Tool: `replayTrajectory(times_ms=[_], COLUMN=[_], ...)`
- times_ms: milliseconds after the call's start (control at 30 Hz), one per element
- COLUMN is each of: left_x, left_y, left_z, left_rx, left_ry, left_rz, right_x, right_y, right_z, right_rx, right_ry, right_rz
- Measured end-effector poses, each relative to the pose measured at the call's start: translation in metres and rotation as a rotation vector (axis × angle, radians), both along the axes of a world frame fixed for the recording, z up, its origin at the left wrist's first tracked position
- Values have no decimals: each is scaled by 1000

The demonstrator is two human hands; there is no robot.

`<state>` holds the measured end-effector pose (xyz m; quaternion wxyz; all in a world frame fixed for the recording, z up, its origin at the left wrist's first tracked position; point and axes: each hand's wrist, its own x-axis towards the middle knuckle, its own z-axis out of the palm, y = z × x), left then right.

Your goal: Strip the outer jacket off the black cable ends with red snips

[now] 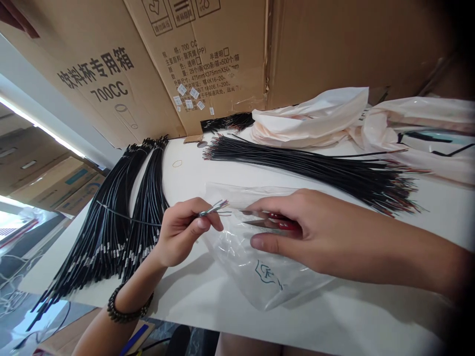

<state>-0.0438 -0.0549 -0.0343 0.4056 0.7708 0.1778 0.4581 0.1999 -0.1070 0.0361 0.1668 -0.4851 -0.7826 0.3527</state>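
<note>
Between thumb and fingers, my left hand (185,227) pinches a black cable (129,216) near its end. Thin bare wires (218,206) fan out of that end toward the right, and the cable's other end trails left over the bundles. My right hand (300,227) is closed around red-handled scissors (285,225). Their blades point left at the wire ends, slightly apart, with a small gap between tips and wires. Beneath both hands lies a clear plastic bag (237,267) with a dark drawn mark.
Tied bundles of black cables (111,212) hang over the left part of the white table (193,311). A loose cable pile (308,168) lies behind my right hand. White plastic bags (311,118) are at the back right. Cardboard boxes (222,29) stand along the rear.
</note>
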Motion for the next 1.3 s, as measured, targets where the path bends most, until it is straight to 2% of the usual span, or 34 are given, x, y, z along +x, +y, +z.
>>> replayTrajectory(times_ms=[167, 300, 400, 533, 733, 867, 1033, 1300], left_x=[-2, -1, 2, 10, 13, 10, 8, 8], left_y=[1, 1, -2, -10, -23, -25, -26, -27], left_z=[-1, 0, 5, 14, 20, 17, 13, 11], left_rx=[-26, -41, -98, -230, -323, -295, -312, -291], left_ry=[3, 8, 51, 84, 108, 93, 102, 90], left_rz=[20, 25, 62, 77, 55, 18, -20, -9], right_x=[3, -2, -10, -25, -37, -37, -35, -36], right_y=[-3, -11, -21, -29, -24, -16, -12, -11], right_z=[1, 0, -6, -17, -30, -38, -45, -45], right_rx=[53, 138, 358, 682, 889, 1056, 1115, 1161], right_ry=[-10, -71, -32, 66, 75, 9, -45, -83], right_rz=[3, -60, -113, -91, -80, -83, -108, -104])
